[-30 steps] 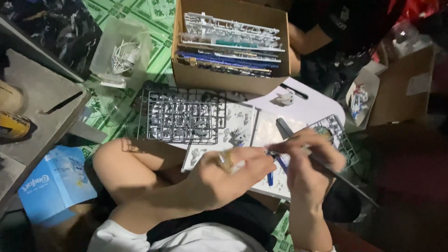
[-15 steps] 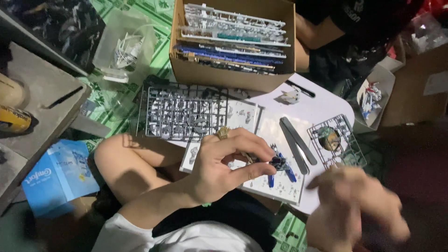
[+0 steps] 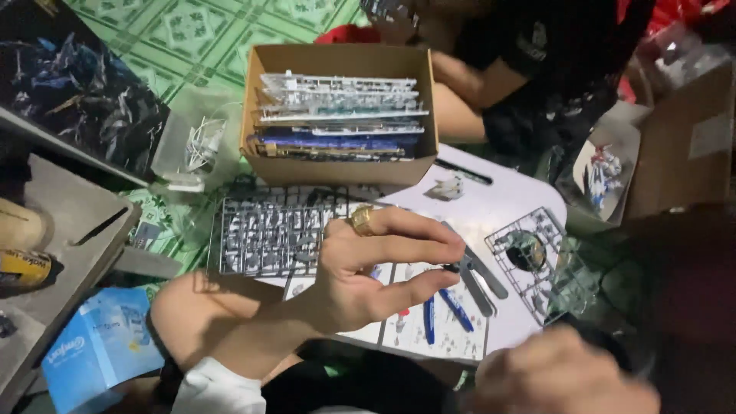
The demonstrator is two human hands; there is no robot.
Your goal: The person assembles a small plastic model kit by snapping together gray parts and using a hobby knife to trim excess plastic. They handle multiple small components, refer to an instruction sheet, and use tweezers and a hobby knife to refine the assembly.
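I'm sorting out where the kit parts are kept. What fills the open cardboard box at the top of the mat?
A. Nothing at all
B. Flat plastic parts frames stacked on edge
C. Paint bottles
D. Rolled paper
B: the cardboard box holds a row of flat parts frames, grey, white and blue, standing side by side.

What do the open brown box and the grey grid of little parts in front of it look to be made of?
The open brown box looks like plain matte cardboard: dull tan walls with thin, raw edges. The grey grid of little parts looks like moulded plastic, probably: thin bars joining small pieces, with a slight sheen.
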